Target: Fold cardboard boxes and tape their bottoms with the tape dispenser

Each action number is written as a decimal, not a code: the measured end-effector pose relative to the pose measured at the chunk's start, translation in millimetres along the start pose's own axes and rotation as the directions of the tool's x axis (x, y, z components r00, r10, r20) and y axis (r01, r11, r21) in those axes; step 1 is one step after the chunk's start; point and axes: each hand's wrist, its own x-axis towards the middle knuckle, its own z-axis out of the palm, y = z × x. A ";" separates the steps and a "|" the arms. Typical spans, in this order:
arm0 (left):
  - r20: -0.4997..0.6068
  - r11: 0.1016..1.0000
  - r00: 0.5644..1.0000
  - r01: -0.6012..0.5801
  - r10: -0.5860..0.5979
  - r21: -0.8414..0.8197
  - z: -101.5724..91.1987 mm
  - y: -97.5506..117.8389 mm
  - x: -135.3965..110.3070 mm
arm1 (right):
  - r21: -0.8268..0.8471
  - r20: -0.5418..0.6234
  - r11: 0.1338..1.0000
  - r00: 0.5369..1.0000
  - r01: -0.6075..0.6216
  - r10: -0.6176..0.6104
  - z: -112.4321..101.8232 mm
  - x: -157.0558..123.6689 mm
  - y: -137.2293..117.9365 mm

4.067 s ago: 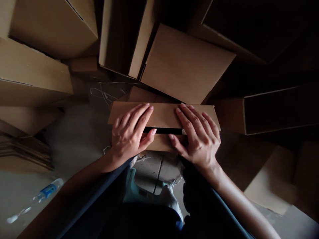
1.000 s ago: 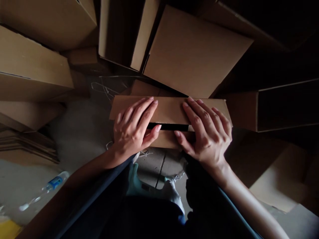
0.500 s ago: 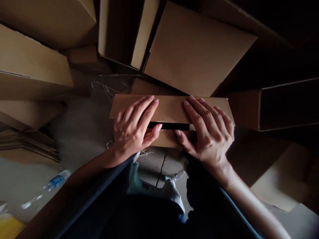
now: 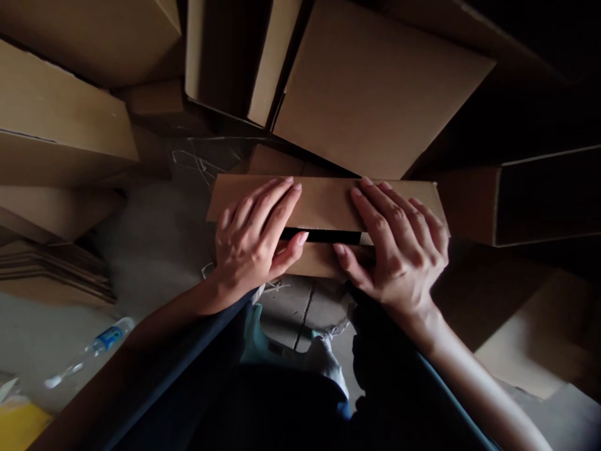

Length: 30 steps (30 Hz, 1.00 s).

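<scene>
Carton (image 4: 326,202): below both hands, dark gap (image 4: 323,236) between far panel and near panel (image 4: 312,260).
Left hand (image 4: 248,241): unclenched; fingers extended over far panel, thumb at gap.
Right hand (image 4: 401,244): unclenched; fingers extended over far panel, thumb tip over near panel.
Larger box (image 4: 375,88): just beyond carton.
Floor, left: plastic bottle (image 4: 94,349) lying near folded cardboard stack (image 4: 51,275).

Since the earliest picture, the right hand (image 4: 404,250) has shifted toward 2 o'clock, slightly farther from the left hand (image 4: 248,241). The cardboard box (image 4: 323,203) beneath them now looks longer. The cardboard panel (image 4: 375,88) at 1 o'clock now meets the top edge. At 8 o'clock, the plastic water bottle (image 4: 107,339) appears nearer the middle; a yellow item (image 4: 21,425) has entered view.
</scene>
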 end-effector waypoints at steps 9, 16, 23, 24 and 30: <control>0.007 1.000 1.000 0.006 -0.006 -0.004 0.4 0.1 -0.6 | -0.001 0.004 1.000 1.000 -0.007 0.007 0.6 -1.0 0.3; 0.011 1.000 1.000 0.001 -0.001 -0.019 1.0 -1.2 -1.3 | 0.018 0.029 0.999 0.999 -0.029 0.028 0.6 -1.5 -0.3; 0.015 1.000 1.000 0.004 -0.004 -0.011 1.5 -1.9 -2.1 | 0.038 0.012 0.999 1.000 -0.019 0.018 0.7 -1.3 -0.3; 0.011 1.000 1.000 0.001 -0.001 -0.010 1.5 -1.8 -1.9 | 0.037 0.016 0.999 1.000 -0.020 0.019 0.6 -1.1 -0.3; 0.011 1.000 1.000 0.003 -0.003 0.007 0.9 -0.4 -1.2 | 0.033 0.026 0.999 0.999 -0.034 0.034 0.2 -1.3 -0.5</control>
